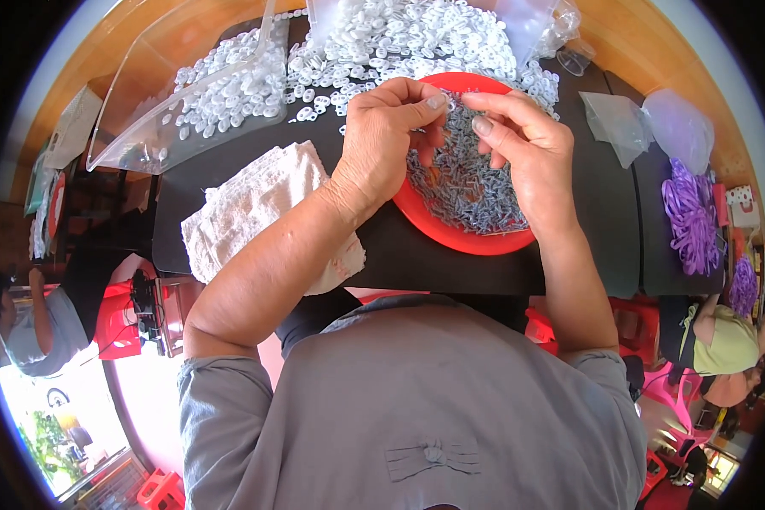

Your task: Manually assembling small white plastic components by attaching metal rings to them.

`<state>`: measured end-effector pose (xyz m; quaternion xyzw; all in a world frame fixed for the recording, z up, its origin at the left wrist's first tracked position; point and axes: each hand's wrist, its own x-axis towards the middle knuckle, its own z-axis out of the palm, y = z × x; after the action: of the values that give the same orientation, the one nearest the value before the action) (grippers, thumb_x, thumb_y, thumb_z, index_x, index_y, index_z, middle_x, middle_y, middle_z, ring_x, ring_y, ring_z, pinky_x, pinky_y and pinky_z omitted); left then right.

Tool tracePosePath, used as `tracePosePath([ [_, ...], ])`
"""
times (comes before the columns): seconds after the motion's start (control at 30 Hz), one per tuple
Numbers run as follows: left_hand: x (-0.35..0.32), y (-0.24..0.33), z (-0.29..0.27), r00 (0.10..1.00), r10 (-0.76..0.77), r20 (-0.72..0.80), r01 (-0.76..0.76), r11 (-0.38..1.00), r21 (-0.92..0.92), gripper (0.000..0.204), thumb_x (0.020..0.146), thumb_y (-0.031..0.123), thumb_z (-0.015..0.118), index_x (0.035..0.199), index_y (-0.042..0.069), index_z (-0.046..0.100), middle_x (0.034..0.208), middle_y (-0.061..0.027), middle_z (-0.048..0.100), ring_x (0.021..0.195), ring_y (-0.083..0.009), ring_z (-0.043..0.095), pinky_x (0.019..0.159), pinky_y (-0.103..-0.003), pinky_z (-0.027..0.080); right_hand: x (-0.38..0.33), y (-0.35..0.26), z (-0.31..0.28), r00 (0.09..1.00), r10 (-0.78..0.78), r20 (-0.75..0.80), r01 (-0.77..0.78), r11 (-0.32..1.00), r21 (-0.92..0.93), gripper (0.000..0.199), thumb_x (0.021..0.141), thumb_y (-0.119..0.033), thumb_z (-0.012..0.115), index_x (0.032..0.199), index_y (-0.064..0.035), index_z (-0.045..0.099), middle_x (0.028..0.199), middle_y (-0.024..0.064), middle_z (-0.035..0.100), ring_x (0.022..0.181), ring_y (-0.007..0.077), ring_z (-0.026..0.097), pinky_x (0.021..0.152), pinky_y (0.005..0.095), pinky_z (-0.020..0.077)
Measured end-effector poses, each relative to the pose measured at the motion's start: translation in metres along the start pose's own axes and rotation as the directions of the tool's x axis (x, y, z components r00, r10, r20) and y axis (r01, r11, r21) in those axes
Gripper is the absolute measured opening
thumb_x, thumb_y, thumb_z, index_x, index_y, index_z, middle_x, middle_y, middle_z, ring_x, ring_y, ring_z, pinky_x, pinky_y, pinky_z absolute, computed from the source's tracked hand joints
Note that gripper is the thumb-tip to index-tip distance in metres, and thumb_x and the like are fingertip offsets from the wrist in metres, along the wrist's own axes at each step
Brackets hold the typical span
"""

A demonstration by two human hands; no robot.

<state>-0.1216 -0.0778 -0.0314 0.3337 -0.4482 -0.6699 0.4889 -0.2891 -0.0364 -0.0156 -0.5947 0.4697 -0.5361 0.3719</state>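
Observation:
Over a round red basin (pixel 467 246), both my hands meet with their fingertips close together. My left hand (pixel 391 127) is closed in a pinch, with a small white plastic piece (pixel 451 105) just showing at its thumb and fingertip. My right hand (pixel 527 144) is curled opposite it, thumb and index finger bent towards the same spot; whatever they hold is too small to make out. Many small grey-blue screw-like pieces (pixel 476 191) lie in the basin below. Behind the hands spreads a large heap of white oval plastic pieces with holes (pixel 408 38).
A folded white cloth (pixel 255 204) lies under my left forearm on the black table (pixel 595 204). At the left, a clear tub (pixel 132 127) lies tipped with more white pieces. Clear bags (pixel 616 123) and a purple strap bundle (pixel 690 217) are at the right. People sit at both sides.

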Motion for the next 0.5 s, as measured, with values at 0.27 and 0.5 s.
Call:
tracePosePath([
  [0.27, 0.0004, 0.0, 0.0016, 0.997, -0.052, 0.051, 0.05, 0.998, 0.041, 0.016, 0.093, 0.014, 0.059, 0.09, -0.002, 0.062, 0.074, -0.0069, 0.06, 0.06, -0.0141, 0.056, 0.048, -0.026, 0.041, 0.0068, 0.0044, -0.0082, 1.0, 0.017, 0.006, -0.017, 0.999, 0.032, 0.017, 0.088, 0.0, 0.06, 0.102, -0.0004, 0.07, 0.086, 0.004, 0.064, 0.07, 0.0093, 0.059, 0.057, 0.0208, 0.0432],
  [0.5, -0.0019, 0.0017, 0.0022, 0.996, -0.076, 0.042, 0.076, 0.997, -0.001, 0.018, 0.088, 0.016, 0.062, 0.088, -0.001, 0.063, 0.073, -0.0073, 0.06, 0.054, -0.0146, 0.054, 0.045, -0.026, 0.039, 0.0045, -0.0008, -0.0057, 0.999, 0.033, 0.014, -0.033, 0.999, -0.006, 0.017, 0.088, 0.001, 0.059, 0.102, 0.0004, 0.07, 0.086, 0.0045, 0.064, 0.07, 0.01, 0.059, 0.057, 0.0214, 0.0444],
])
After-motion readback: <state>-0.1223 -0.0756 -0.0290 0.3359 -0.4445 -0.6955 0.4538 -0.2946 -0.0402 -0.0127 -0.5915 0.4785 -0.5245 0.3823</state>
